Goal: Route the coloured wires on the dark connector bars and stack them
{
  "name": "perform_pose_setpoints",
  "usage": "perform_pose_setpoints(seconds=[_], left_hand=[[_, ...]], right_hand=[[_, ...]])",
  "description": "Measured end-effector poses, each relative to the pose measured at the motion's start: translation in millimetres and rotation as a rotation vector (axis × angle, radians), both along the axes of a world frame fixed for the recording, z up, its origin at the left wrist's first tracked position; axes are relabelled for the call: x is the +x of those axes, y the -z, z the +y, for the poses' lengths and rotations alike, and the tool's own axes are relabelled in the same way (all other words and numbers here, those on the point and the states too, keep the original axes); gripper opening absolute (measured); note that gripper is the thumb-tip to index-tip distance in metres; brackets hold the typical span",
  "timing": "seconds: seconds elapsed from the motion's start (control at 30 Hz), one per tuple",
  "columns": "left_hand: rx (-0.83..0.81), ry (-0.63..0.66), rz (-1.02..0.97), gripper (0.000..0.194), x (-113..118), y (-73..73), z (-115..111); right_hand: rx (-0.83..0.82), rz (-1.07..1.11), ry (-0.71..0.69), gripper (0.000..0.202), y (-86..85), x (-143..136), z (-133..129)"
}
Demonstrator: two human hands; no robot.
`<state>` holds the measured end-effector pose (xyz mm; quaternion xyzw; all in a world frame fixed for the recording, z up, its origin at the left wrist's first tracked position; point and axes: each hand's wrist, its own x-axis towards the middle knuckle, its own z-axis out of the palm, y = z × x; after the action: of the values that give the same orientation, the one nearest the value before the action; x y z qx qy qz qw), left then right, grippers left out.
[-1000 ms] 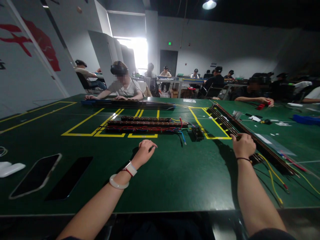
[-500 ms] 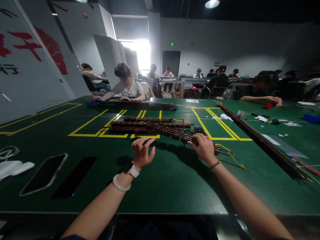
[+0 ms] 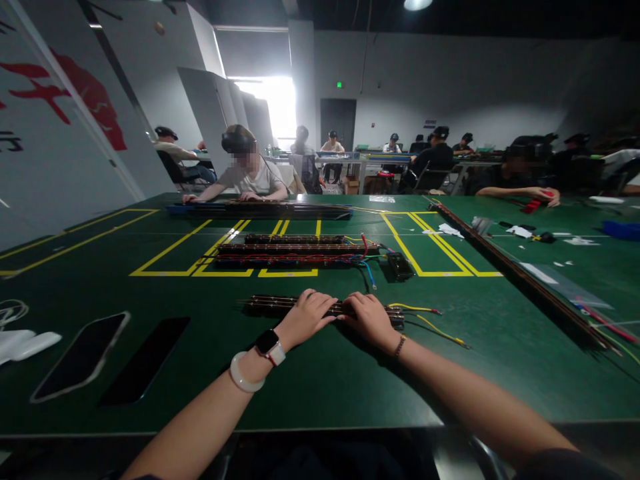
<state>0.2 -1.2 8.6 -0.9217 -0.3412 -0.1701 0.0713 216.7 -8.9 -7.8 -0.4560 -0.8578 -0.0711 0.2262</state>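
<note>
A dark bar-shaped assembly with copper-coloured strips (image 3: 270, 304) lies crosswise on the green table in front of me. My left hand (image 3: 311, 317) is closed over its middle, fingertips on the far side. Just to the right, my right hand (image 3: 367, 317) grips the same bar, and the two thumbs nearly meet. Yellow and green wires (image 3: 420, 309) with lugs stick out from its right end. Beyond it rest several similar dark bars (image 3: 300, 249) with red and blue wires. A small black box (image 3: 399, 265) lies at their right end.
Two phones (image 3: 83, 357) (image 3: 145, 360) and a white object with a cable (image 3: 30, 340) are at the left. A long dark bar (image 3: 520, 273) runs along the right side, near plastic bags and scraps. Across the table, a person (image 3: 250, 167) handles another long assembly (image 3: 260, 209).
The bar has come off the other bars toward me and now lies straight across. My left hand, empty and spread before, has closed on it; my right hand has moved left with it.
</note>
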Motion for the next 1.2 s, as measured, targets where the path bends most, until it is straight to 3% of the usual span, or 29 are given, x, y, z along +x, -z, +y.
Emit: perform_pose_setpoints(seconds=[0.23,0.4,0.53,0.67,0.83,1.0,1.2], left_hand=[[-0.018,0.012,-0.016,0.037,-1,-0.9,4],[-0.072,0.017,-0.056,0.038,-8,-1.5,10],[-0.178,-0.001,-0.083,0.037,-22,-6.6,19],[-0.287,-0.087,-0.111,0.036,-44,-15.2,28],[-0.381,-0.228,-0.121,0.037,-68,-28.0,30],[-0.375,-0.316,-0.128,0.047,-70,-33.3,27],[-0.297,-0.330,-0.129,0.053,-69,-27.2,30]], right_hand=[[0.037,-0.046,-0.148,0.026,-14.5,3,-5],[0.114,-0.030,-0.274,0.026,-26.9,22,0],[0.121,0.054,-0.178,0.026,-25.6,47,13],[0.002,0.037,-0.067,0.029,-16.9,63,25],[-0.147,0.007,-0.073,0.031,-14.4,62,29],[-0.166,-0.021,-0.095,0.034,-17.8,59,27],[-0.219,-0.027,-0.104,0.036,-15.7,62,28]])
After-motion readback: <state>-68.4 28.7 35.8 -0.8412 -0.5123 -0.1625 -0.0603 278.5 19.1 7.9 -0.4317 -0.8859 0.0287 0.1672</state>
